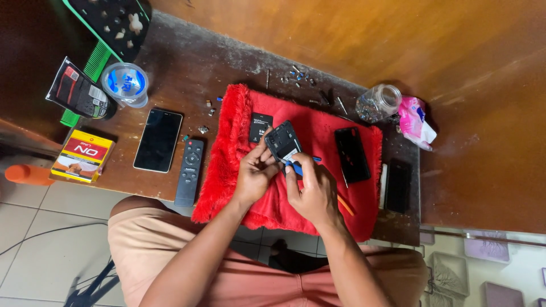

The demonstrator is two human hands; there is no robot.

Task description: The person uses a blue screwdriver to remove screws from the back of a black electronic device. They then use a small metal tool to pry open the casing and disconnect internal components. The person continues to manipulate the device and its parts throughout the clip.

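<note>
My left hand (pixel 255 172) grips an opened black phone body (pixel 281 142) by its lower edge, over a fluffy red cloth (pixel 244 113). My right hand (pixel 314 193) holds a blue-handled tool (pixel 296 168) with its tip against the phone's underside. A small black battery-like slab (pixel 260 127) lies on the cloth just left of the phone. A black phone back panel (pixel 351 154) lies on the cloth to the right. An orange stick (pixel 345 205) pokes out beneath my right hand.
On the wooden table (pixel 187 62): a black smartphone (pixel 158 140), a black remote (pixel 189 171), a yellow-red box (pixel 83 155), a sealed water cup (pixel 125 84), a glass jar of small parts (pixel 377 103), loose screws (pixel 298 75), another dark phone (pixel 398 185), a pink-white bag (pixel 415 119).
</note>
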